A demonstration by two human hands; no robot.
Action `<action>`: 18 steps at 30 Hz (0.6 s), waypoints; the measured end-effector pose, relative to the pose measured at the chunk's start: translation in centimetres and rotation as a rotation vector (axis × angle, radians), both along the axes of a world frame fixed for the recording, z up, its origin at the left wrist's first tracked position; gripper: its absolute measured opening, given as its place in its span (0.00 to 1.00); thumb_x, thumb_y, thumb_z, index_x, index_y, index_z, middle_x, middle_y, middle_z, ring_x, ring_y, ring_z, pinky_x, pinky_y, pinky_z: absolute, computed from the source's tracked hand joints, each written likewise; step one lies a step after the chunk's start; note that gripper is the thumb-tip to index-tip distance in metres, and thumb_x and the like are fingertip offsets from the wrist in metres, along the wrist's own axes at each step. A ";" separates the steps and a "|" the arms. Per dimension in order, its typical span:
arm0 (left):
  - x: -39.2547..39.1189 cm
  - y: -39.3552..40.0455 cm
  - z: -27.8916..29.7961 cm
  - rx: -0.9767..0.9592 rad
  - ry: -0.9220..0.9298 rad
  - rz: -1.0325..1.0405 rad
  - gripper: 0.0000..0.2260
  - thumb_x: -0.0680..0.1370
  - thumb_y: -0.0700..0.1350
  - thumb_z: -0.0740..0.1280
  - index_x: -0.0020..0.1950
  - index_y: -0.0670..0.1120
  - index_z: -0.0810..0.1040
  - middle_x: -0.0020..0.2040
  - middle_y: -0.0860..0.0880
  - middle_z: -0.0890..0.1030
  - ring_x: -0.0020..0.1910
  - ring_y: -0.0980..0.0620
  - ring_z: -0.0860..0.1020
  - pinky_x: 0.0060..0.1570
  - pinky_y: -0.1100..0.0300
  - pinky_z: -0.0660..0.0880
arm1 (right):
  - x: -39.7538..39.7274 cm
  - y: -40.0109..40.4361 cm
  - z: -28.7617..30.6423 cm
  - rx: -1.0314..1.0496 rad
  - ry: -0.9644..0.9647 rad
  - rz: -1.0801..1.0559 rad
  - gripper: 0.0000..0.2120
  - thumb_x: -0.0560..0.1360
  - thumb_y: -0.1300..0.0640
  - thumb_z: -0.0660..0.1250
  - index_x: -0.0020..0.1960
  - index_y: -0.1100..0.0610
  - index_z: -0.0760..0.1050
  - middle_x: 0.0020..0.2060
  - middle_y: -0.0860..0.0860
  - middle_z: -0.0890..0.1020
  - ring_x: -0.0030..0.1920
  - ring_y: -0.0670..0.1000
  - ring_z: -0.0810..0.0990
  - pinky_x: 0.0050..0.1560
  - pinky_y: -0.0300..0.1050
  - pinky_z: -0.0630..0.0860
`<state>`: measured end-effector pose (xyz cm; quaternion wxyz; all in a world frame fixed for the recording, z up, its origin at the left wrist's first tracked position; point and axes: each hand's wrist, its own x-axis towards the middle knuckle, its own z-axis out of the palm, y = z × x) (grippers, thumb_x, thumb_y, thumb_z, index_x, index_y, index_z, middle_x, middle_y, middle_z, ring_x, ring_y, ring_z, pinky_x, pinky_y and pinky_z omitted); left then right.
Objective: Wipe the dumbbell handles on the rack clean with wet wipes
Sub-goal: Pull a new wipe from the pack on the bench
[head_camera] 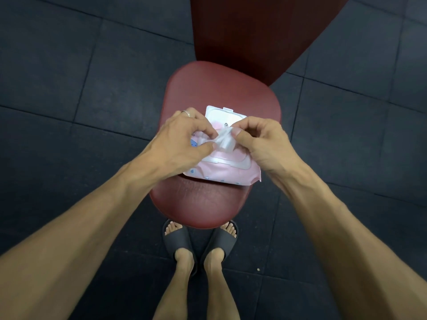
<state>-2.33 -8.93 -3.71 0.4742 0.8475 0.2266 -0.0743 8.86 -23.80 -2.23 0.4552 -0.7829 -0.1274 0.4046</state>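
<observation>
A pink pack of wet wipes (221,172) lies on a dark red bench seat (208,204), its white flip lid (225,113) standing open at the far side. A white wet wipe (225,140) sticks up from the pack's opening. My left hand (182,137) pinches the wipe's left edge between thumb and fingers. My right hand (261,139) pinches its right edge the same way. Both hands hover just above the pack and hide much of its top. No dumbbells or rack are in view.
The bench's red backrest (254,31) rises beyond the seat. Dark rubber floor tiles (69,88) surround the bench on all sides. My feet in dark slides (201,245) stand at the seat's near edge.
</observation>
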 end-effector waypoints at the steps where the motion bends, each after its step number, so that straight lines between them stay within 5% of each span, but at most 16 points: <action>1: 0.2 -0.1 -0.1 0.009 -0.005 0.018 0.04 0.76 0.46 0.72 0.46 0.56 0.81 0.52 0.58 0.76 0.54 0.56 0.73 0.55 0.62 0.69 | 0.1 -0.2 0.1 0.011 0.031 -0.005 0.10 0.79 0.63 0.66 0.41 0.55 0.80 0.31 0.50 0.80 0.32 0.43 0.75 0.38 0.35 0.73; 7: 0.6 -0.1 0.3 -0.040 -0.023 0.104 0.11 0.81 0.46 0.63 0.40 0.56 0.76 0.39 0.57 0.74 0.37 0.66 0.72 0.40 0.74 0.65 | 0.3 -0.4 1.2 0.003 0.046 -0.019 0.08 0.75 0.66 0.68 0.51 0.55 0.76 0.37 0.51 0.81 0.33 0.44 0.76 0.36 0.34 0.73; 11: 0.9 0.0 0.2 -0.002 0.021 0.045 0.14 0.83 0.50 0.59 0.42 0.47 0.77 0.41 0.54 0.73 0.40 0.61 0.69 0.41 0.70 0.65 | -1.0 -0.4 0.6 -0.044 -0.262 0.170 0.19 0.69 0.50 0.78 0.54 0.49 0.72 0.50 0.46 0.78 0.38 0.45 0.74 0.43 0.38 0.75; 14: 0.7 0.1 0.0 0.002 0.013 0.027 0.16 0.83 0.51 0.58 0.41 0.44 0.75 0.44 0.50 0.75 0.43 0.59 0.68 0.43 0.68 0.65 | -1.0 0.2 -0.1 -0.081 -0.340 0.137 0.04 0.75 0.54 0.72 0.46 0.51 0.78 0.44 0.46 0.80 0.35 0.42 0.74 0.40 0.37 0.70; 18: 0.4 0.0 0.0 -0.036 0.025 0.018 0.09 0.81 0.51 0.63 0.44 0.50 0.77 0.48 0.54 0.76 0.49 0.57 0.70 0.50 0.66 0.67 | 0.2 0.4 0.1 -0.068 -0.095 -0.174 0.10 0.77 0.62 0.66 0.41 0.53 0.82 0.34 0.46 0.83 0.35 0.43 0.78 0.38 0.39 0.73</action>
